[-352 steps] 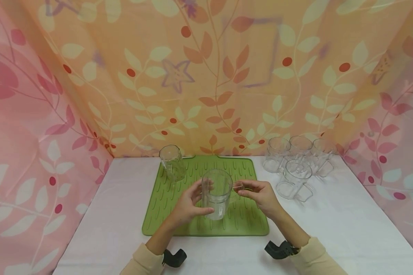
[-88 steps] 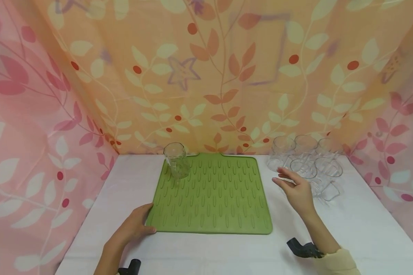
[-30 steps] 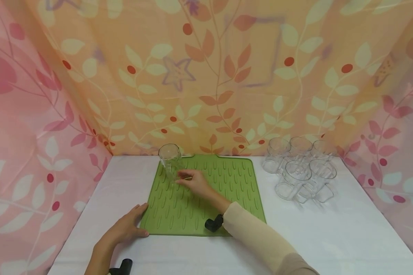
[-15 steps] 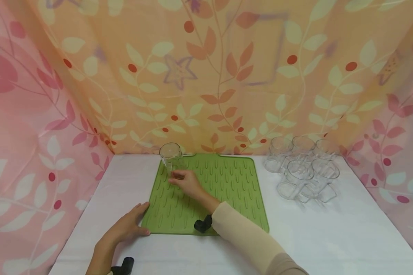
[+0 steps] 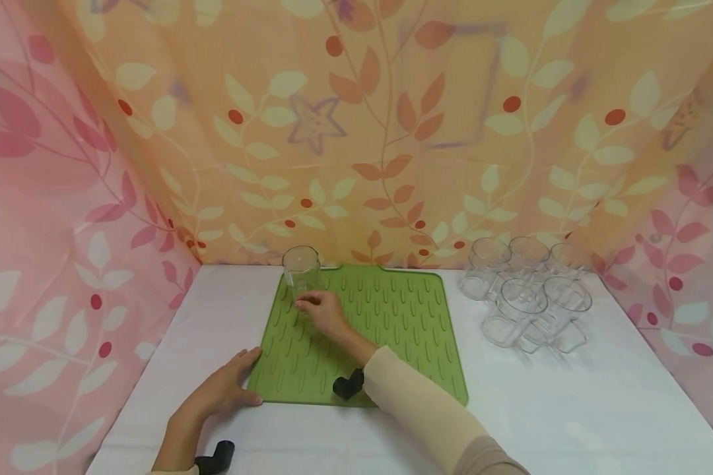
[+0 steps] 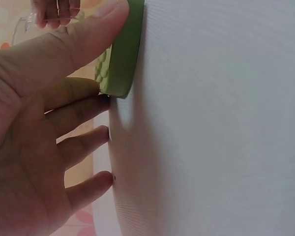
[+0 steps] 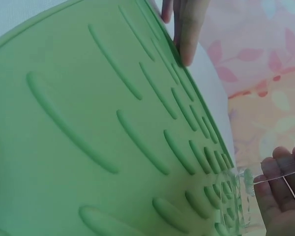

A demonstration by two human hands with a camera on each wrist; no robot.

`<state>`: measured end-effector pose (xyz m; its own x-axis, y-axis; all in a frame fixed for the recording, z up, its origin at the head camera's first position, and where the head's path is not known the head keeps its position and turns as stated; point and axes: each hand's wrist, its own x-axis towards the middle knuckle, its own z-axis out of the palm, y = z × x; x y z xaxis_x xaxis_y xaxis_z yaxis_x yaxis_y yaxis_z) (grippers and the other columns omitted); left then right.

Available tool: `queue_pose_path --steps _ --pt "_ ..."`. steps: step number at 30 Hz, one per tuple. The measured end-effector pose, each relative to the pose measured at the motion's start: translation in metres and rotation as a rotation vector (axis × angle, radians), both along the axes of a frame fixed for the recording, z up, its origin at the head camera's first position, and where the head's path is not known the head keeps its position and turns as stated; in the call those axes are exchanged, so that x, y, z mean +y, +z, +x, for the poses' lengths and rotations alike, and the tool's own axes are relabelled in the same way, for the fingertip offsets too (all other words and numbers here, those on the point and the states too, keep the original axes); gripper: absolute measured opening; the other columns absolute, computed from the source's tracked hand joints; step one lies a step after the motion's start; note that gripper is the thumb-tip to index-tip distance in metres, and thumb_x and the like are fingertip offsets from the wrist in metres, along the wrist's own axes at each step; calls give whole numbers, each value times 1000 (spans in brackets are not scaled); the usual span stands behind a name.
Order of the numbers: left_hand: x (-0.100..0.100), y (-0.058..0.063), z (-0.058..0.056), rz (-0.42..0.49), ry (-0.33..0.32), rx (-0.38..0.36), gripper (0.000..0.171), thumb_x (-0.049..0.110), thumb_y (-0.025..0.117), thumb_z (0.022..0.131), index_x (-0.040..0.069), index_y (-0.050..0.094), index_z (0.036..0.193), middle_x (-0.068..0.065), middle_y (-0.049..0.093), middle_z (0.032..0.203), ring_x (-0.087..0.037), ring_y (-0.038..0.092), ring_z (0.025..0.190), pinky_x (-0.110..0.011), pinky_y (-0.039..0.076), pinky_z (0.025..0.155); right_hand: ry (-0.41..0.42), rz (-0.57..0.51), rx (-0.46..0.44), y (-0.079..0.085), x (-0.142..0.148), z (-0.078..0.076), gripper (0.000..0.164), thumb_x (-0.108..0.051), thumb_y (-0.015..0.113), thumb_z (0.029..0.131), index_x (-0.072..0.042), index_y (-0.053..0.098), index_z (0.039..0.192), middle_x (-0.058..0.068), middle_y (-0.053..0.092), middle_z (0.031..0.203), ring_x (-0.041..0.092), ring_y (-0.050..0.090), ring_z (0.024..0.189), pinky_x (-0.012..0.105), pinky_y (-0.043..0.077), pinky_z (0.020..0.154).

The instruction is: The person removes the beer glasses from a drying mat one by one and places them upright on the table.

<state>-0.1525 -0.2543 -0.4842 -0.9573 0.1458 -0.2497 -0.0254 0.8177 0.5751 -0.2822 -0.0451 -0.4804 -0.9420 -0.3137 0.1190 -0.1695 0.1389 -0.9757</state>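
Observation:
A clear glass mug (image 5: 301, 262) stands upright at the back left corner of the green ridged mat (image 5: 386, 343). My right hand (image 5: 328, 315) pinches this mug's handle from the front right; in the right wrist view, curled fingers (image 7: 280, 184) lie at the transparent handle, with the mug's glass wall (image 7: 242, 196) beside them. At the mat's front left corner rests my left hand (image 5: 221, 390), fingers spread. The left wrist view shows its thumb (image 6: 96, 32) along the mat's thick edge (image 6: 127, 59) and the other fingertips close to the white cloth.
Several clear glass mugs (image 5: 519, 297) stand close together at the right, beyond the mat. White cloth (image 5: 570, 409) covers the table. Patterned fabric walls (image 5: 243, 198) rise at the back and both sides. A black wrist mount (image 5: 348, 384) hangs low over the mat's front.
The mug earlier held by both hands over the mat joined the group at right. My right hand then crossed left to the mug on the mat; my left hand moved to the mat's corner.

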Motion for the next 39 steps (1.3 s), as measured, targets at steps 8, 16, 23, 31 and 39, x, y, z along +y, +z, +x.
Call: queue_pose_path --steps 8,16,23,31,39 --pt "1 -1 -1 -3 16 -17 101 22 87 64 1 36 149 -28 30 154 -48 22 144 -66 23 114 -1 24 43 2 4 -2 14 -9 67 91 3 73 96 17 75 95 9 66 78 17 52 64" --pt "2 0 0 -7 4 -9 102 22 88 63 1 37 148 -29 30 154 -50 24 143 -67 24 113 -30 130 130 4 15 -6 14 -12 66 92 -1 73 96 13 73 91 7 59 75 16 48 63" --pt "2 0 -1 0 7 -1 102 21 88 62 1 38 148 -29 31 153 -50 24 143 -68 24 112 -67 156 170 3 27 -11 17 -12 66 92 1 72 99 13 73 92 12 61 77 17 49 64" --pt "2 0 0 5 24 -19 102 21 88 62 1 36 149 -29 29 154 -50 22 143 -68 23 113 -118 208 265 2 36 -12 20 -11 64 94 4 71 106 14 74 100 23 70 87 24 56 70" --pt "3 1 0 6 27 -14 103 21 88 62 1 36 149 -28 29 154 -49 22 144 -68 23 113 -252 237 399 1 41 -12 23 -5 64 92 6 70 111 20 73 103 27 73 91 33 61 72"
